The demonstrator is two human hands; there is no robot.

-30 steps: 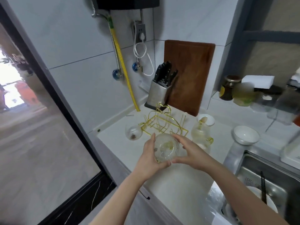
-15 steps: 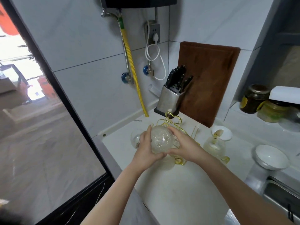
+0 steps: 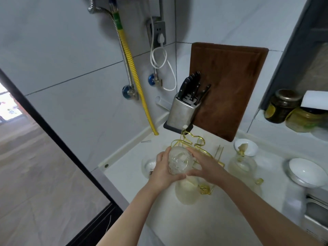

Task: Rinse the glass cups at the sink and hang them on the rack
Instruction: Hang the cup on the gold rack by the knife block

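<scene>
Glass cup [image 3: 179,160] sat clasped between left hand [image 3: 162,172] and right hand [image 3: 204,166], both curled around it, gold rack [image 3: 192,139] just beyond the fingers

Over the last second both hands carry the clear textured glass cup [image 3: 179,161] away from the near counter and up to the gold wire rack [image 3: 192,142]. The left hand [image 3: 164,170] and right hand [image 3: 204,164] now cup it from either side, directly in front of the rack's loops, above another clear glass cup [image 3: 186,191] hanging low.
</scene>
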